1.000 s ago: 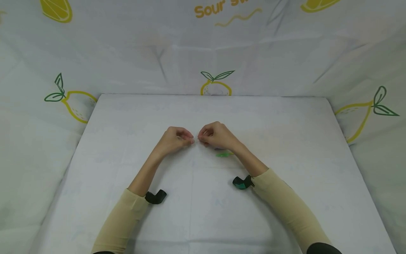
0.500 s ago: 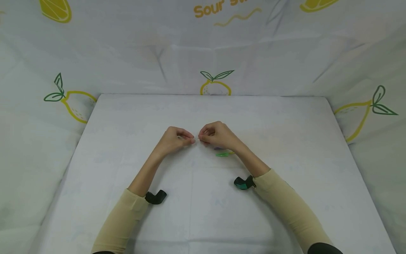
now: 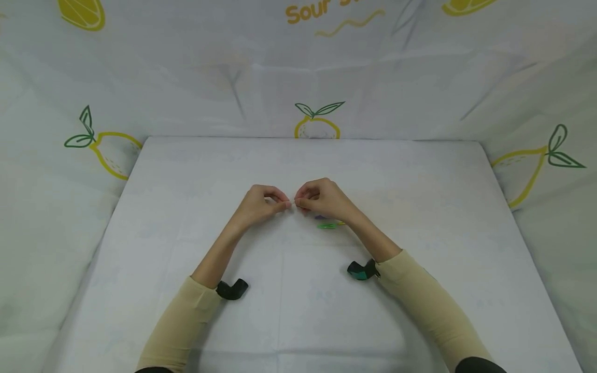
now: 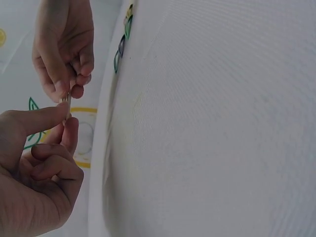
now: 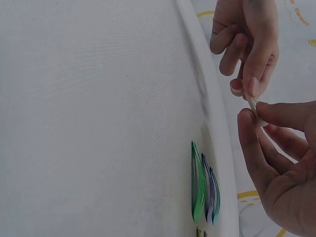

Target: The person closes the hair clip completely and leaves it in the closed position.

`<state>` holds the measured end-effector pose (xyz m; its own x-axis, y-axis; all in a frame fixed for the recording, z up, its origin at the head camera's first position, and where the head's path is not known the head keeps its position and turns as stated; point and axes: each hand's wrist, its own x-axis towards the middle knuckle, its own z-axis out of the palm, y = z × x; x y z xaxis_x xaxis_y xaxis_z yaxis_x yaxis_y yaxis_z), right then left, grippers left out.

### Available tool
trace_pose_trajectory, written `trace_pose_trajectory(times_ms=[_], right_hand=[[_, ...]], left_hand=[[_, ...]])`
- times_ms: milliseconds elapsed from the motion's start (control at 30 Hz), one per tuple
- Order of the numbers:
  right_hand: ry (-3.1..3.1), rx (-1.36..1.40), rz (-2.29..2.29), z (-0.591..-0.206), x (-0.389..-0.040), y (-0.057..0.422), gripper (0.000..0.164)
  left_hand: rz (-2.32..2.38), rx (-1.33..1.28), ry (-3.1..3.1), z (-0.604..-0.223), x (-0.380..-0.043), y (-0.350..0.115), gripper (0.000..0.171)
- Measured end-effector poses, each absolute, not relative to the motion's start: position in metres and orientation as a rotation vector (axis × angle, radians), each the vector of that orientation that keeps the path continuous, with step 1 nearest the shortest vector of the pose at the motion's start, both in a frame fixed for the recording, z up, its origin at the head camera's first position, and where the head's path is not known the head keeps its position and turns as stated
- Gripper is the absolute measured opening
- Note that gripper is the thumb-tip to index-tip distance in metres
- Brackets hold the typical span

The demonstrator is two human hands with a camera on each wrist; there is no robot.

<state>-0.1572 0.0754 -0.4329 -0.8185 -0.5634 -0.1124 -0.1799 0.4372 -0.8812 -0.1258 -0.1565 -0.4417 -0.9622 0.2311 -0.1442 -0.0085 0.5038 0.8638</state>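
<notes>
My left hand (image 3: 261,202) and right hand (image 3: 325,199) meet fingertip to fingertip over the middle of the table. Between them is a slim pale hair clip (image 4: 68,105), pinched by thumb and fingers at each end. In the head view the fingers hide most of it; in the right wrist view the pale clip (image 5: 253,105) shows as a short whitish strip. Below my right hand lie a green snap hair clip (image 5: 198,190), a purple one (image 5: 208,187) and a teal one (image 5: 215,195). A yellow clip (image 3: 341,223) is partly covered by the right forearm.
The table (image 3: 280,311) has a white cloth over it. White curtains printed with lemons (image 3: 317,129) stand at the back and both sides. Dark wrist cameras (image 3: 233,289) stick out from both sleeves, low over the cloth.
Both hands have shifted very slightly to the right, the left one a bit more, so the gap between the fingertips is narrower. The clips on the table stay put.
</notes>
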Motion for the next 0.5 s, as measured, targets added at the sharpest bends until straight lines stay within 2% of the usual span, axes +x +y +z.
trace_pose_trajectory(times_ms=[500], right_hand=[[2.350,-0.625,-1.385,-0.435,-0.155,0.081,0.010]], left_hand=[[1.430,0.288,2.573,-0.439,-0.128,-0.139,0.009]])
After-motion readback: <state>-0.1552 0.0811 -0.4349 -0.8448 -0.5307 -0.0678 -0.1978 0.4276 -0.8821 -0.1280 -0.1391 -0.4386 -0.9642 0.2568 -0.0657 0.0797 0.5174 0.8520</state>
